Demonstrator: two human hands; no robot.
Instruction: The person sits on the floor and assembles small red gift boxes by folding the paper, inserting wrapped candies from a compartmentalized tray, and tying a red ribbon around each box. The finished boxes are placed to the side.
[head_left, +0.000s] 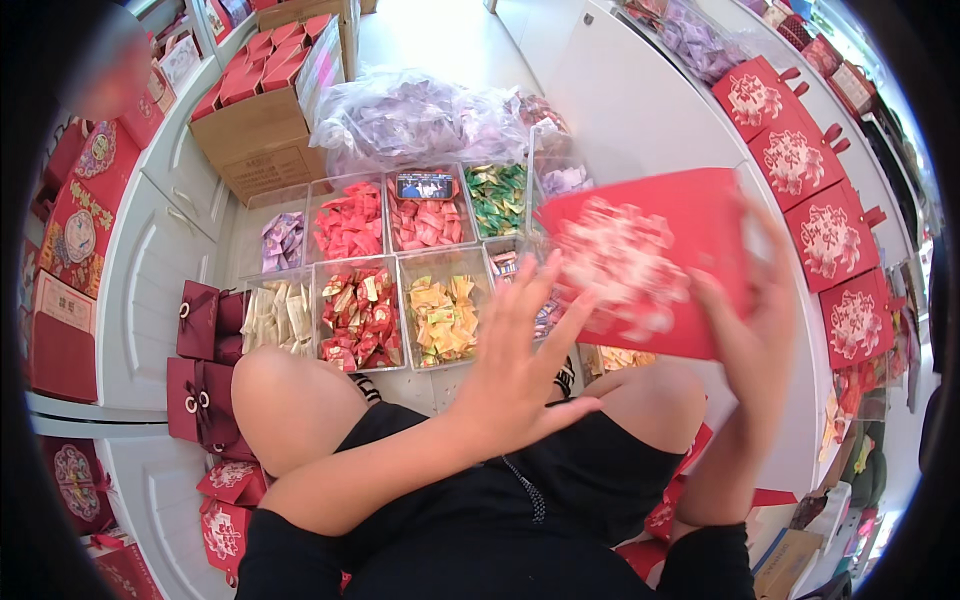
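My right hand (750, 315) grips the right edge of a red paper gift box (705, 247) with a pale floral design, tilted and blurred by motion. My left hand (517, 352) is spread, its fingertips close to the box's left side; whether they touch it I cannot tell. Beyond my knees stand clear plastic bins of wrapped sweets: red and gold ones (360, 319), yellow ones (442, 319), cream packets (277, 319), pink ones (349, 221) and green ones (496, 196). A phone (425, 186) with a lit screen lies on one pink bin. The box and my hands partly hide the bins at right.
A cardboard carton (255, 146) of red boxes stands behind at left, beside a large plastic bag (420, 120) of purple packets. Dark red gift boxes (199, 397) stand by my left knee. Similar red floral boxes (795, 169) line the white counter (645, 112) at right.
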